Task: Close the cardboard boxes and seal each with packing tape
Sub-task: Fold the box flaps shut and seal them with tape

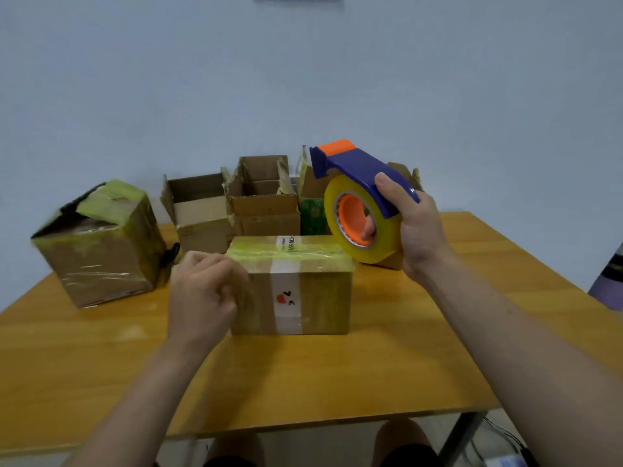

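R hand [409, 227] grips tape dispenser [362, 183], lifted clear of taped box [303, 284] mid-bench [303, 382]. L hand [202, 294] curled loosely at box's left end, prob steadying; grasp unclear.

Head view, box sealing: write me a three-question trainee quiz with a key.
1. True or false: the tape dispenser rests on the table.
2. Which hand is at the front box?
3. The front box is: A open, B closed and taped, C crushed.

Key:
1. False; the right hand holds it in the air.
2. The left hand, at its left end.
3. B; open boxes stand behind it.
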